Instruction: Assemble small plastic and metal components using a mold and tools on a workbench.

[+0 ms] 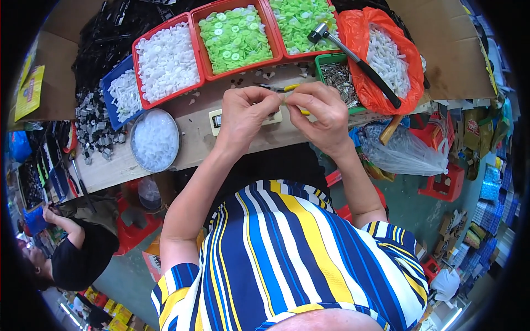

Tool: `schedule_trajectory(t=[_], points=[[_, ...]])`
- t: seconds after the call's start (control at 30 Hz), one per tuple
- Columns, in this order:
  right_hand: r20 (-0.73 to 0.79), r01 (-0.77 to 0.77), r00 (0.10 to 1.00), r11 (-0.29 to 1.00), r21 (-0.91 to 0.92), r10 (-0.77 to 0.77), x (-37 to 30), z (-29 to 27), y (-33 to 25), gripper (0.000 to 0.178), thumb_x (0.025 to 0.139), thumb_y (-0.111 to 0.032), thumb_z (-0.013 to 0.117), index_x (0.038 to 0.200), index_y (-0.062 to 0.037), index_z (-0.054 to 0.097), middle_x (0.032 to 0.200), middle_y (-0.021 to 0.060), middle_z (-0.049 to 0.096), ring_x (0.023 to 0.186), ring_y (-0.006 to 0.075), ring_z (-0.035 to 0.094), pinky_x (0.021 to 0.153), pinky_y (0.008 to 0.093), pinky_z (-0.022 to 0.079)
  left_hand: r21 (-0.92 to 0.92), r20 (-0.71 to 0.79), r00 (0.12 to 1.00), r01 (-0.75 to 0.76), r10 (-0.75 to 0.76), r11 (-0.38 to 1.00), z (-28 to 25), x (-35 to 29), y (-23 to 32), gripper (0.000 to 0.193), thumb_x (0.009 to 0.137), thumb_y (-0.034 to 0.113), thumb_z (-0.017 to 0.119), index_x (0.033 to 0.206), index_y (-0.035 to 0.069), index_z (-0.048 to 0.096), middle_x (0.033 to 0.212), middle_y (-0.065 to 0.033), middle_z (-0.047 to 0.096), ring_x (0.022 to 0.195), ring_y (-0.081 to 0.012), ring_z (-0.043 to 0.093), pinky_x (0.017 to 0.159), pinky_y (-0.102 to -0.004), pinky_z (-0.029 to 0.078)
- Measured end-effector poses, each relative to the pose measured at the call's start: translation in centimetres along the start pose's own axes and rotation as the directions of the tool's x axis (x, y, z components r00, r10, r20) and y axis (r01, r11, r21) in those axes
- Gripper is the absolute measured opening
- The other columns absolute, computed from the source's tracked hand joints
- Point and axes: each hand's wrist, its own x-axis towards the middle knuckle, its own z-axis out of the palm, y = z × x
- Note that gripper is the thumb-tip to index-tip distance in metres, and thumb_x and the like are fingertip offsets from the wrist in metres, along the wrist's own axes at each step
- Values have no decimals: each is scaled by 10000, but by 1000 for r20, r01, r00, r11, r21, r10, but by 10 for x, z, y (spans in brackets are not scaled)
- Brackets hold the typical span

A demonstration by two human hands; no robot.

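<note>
My left hand (247,117) and my right hand (324,115) meet above the bench with thumbs and forefingers pinched together. Something tiny and pale greenish shows between the fingertips, too small to name. Beneath my hands lies a cream-coloured flat device (216,131) with a small dark window, partly covered by my left hand. Just beyond the fingertips are yellow-handled pliers (289,87), half hidden by my right hand. Close to my right hand stands a green tray (338,77) of thin metal pieces.
Red trays hold white plastic parts (168,60) and green discs (234,41). A blue tray (126,96), a round dish (155,139) and an orange bag (417,88) hold white pieces. A hammer (361,66) leans across the bag. Another person (83,248) sits at lower left.
</note>
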Motion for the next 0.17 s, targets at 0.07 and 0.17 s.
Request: schedule_trajectory(t=[0.07, 0.17], points=[[19, -15, 1000, 1000, -2, 15, -2, 2, -2, 163, 755, 8, 754, 906, -15, 696, 898, 105, 682, 821, 229, 679, 749, 325, 526, -30, -17, 1000, -16, 15, 999, -3, 0, 0, 191, 863, 159, 732, 878, -30, 751, 745, -27, 688, 678, -51, 585, 628, -212, 458], [101, -349, 937, 875, 336, 335, -6, -1, 1, 187, 826, -31, 714, 997, -104, 740, 985, 99, 704, 950, 225, 680, 909, 327, 492, -85, 119, 987, 114, -104, 990, -14, 2, -1, 184, 891, 159, 708, 940, -12, 754, 768, -58, 702, 704, -95, 619, 672, -214, 459]])
